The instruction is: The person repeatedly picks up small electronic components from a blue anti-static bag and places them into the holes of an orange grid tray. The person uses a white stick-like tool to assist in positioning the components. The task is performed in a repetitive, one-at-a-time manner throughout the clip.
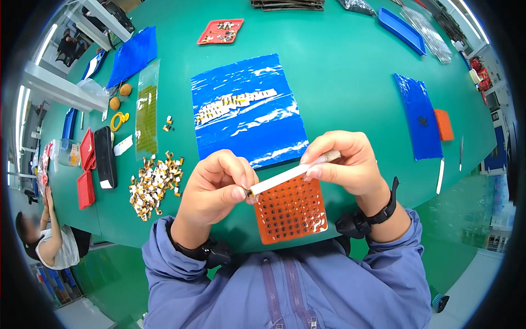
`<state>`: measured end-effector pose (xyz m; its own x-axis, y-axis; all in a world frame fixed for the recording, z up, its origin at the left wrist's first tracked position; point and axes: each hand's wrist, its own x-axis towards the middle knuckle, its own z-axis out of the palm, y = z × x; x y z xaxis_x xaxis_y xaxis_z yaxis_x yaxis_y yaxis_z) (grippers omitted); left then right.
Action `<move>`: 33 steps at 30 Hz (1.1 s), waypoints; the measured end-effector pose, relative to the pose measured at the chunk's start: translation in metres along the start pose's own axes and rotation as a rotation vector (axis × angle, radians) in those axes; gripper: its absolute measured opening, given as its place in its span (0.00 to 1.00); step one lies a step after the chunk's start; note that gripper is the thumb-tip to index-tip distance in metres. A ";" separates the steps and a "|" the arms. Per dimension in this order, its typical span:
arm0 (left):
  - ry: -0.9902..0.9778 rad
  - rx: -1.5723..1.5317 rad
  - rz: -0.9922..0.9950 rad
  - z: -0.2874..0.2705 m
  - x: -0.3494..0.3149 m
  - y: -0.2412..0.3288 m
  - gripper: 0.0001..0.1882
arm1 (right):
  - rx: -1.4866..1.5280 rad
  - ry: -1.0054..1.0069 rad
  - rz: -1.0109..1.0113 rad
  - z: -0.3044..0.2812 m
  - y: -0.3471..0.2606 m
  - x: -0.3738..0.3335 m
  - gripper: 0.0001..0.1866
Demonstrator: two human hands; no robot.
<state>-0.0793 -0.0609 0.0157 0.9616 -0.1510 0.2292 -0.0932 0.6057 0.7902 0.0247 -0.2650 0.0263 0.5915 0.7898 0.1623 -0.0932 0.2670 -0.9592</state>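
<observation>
My right hand grips a flat white stick whose beige wrapped end pokes out past the fingers. At the stick's other end, my left hand pinches a small dark part, too small to name, and the stick's tip meets it. Both hands are above an orange perforated tray with rows of small dark pieces in its holes. Beyond them is a blue sheet bearing a row of small white-and-yellow pieces. A heap of similar small pieces lies to the left of my left hand.
At left are a translucent strip sheet, yellow scissors, a black case and red trays. A red tray of parts stands far off. Another blue sheet lies right. Someone sits at the left edge.
</observation>
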 end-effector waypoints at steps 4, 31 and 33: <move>0.022 -0.060 -0.002 0.002 -0.001 -0.002 0.06 | 0.001 0.016 -0.005 0.000 0.002 0.001 0.07; 0.053 0.012 0.031 0.000 -0.002 -0.004 0.06 | -0.481 -0.016 -0.313 0.003 0.002 0.005 0.05; 0.054 0.014 0.025 0.000 -0.003 -0.004 0.06 | -0.564 -0.111 -0.300 -0.005 -0.001 0.005 0.07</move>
<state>-0.0817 -0.0629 0.0117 0.9713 -0.0931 0.2187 -0.1212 0.5977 0.7925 0.0318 -0.2645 0.0272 0.4374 0.7865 0.4360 0.5163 0.1773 -0.8378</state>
